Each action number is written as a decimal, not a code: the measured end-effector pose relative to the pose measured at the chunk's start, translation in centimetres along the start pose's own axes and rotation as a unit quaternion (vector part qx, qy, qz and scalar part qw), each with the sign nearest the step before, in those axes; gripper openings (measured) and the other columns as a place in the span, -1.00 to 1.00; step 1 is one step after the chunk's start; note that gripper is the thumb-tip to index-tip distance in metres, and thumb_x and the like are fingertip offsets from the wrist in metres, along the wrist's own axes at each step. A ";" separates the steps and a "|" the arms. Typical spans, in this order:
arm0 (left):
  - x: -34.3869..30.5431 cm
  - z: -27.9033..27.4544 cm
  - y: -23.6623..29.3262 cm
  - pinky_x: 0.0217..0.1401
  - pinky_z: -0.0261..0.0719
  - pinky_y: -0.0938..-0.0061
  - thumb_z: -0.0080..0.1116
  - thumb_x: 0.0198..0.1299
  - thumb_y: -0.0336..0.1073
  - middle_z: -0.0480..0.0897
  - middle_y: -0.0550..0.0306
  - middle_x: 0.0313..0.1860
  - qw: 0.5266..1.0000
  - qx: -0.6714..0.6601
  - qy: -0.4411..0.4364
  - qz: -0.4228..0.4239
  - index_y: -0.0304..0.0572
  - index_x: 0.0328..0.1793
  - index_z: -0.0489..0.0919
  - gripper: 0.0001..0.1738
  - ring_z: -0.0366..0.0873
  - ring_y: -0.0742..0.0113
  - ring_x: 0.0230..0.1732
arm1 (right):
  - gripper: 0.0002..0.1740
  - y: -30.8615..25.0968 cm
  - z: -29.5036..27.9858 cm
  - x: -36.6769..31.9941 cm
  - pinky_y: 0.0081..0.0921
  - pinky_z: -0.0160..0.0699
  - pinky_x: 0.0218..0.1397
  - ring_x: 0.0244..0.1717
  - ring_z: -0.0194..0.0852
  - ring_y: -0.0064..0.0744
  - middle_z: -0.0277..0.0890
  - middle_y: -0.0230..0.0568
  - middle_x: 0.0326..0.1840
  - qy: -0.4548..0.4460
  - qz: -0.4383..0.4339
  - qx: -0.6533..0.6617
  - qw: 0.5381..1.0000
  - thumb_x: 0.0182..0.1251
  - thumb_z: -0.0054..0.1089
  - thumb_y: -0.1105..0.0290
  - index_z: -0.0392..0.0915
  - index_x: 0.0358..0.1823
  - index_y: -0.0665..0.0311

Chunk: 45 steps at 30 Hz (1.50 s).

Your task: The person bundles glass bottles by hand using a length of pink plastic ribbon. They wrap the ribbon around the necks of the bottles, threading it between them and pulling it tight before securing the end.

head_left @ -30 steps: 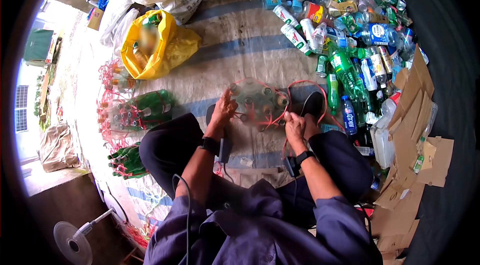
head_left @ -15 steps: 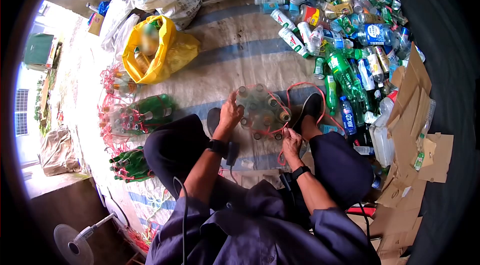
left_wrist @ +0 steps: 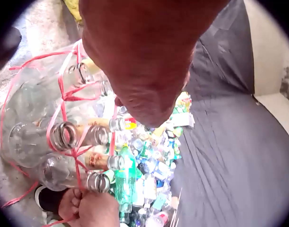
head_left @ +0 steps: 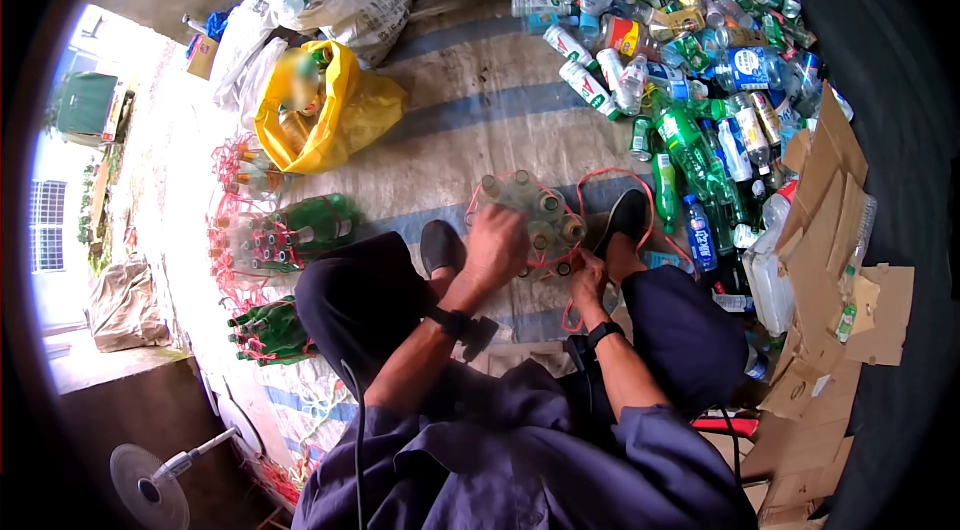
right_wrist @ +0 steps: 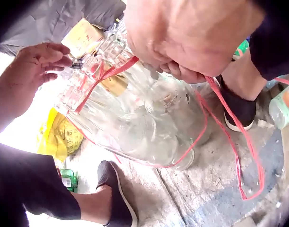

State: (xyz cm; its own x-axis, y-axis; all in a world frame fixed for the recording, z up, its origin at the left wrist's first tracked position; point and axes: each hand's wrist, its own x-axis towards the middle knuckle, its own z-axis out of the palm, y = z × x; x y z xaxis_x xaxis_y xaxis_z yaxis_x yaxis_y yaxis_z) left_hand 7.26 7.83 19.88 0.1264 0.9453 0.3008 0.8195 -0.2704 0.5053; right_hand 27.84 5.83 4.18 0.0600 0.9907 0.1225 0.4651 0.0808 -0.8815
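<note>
Several clear bottles [right_wrist: 144, 118] bundled in red string [right_wrist: 228, 108]; right hand's [right_wrist: 187, 40] grip is pinching that string, left hand's [right_wrist: 33, 71] fingers loosely spread by the necks.

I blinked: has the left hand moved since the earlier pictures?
Yes, the left hand moved rightward in the head view, nearer the unmoved bottle pile.

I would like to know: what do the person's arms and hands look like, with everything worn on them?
The dark purple-blue sleeves leave the forearms uncovered. The left hand and right hand wear no gloves. Each wrist has a black band; the left also shows a dark box.
</note>
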 end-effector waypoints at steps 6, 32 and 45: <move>-0.2 2.3 2.0 -0.04 0.43 0.19 0.21 -0.04 -0.43 0.49 0.00 -0.29 0.997 -0.055 -0.061 0.014 -0.20 -0.04 0.55 -0.65 0.45 0.00 -0.18 | -0.84 -3.2 -1.5 1.7 -0.25 0.49 -0.34 -0.37 0.61 0.07 0.59 0.11 -0.42 -0.061 0.071 0.037 0.995 0.29 0.11 0.43 0.65 -0.34 0.34; -0.5 7.7 0.5 0.06 0.37 0.08 0.22 0.14 -0.09 0.57 0.22 -0.03 0.961 0.068 -0.267 0.020 0.15 0.04 0.61 -0.68 0.47 0.12 0.06 | -0.77 -0.9 -0.5 3.3 -0.40 0.50 -0.37 -0.43 0.68 -0.31 0.67 -0.06 -0.48 -0.090 0.156 0.082 0.980 0.20 0.23 0.27 0.71 -0.38 0.30; 0.0 7.3 0.8 0.24 0.19 -0.26 0.24 0.08 -0.10 0.55 0.27 0.02 0.952 0.150 -0.254 0.080 0.27 0.03 0.66 -0.66 0.40 0.08 0.13 | -0.80 -1.2 -0.9 3.9 -0.24 0.56 -0.33 -0.37 0.71 -0.08 0.62 0.09 -0.43 -0.144 0.167 0.004 0.975 0.21 0.17 0.31 0.69 -0.36 0.26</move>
State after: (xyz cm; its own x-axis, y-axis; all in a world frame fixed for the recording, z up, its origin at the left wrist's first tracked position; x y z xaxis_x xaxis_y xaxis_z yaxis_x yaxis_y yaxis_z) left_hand 12.00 8.92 14.35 0.4547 0.8834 -0.1138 0.8802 -0.4262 0.2087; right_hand 28.26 9.51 6.16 -0.0449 0.9517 -0.3039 0.4560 -0.2511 -0.8538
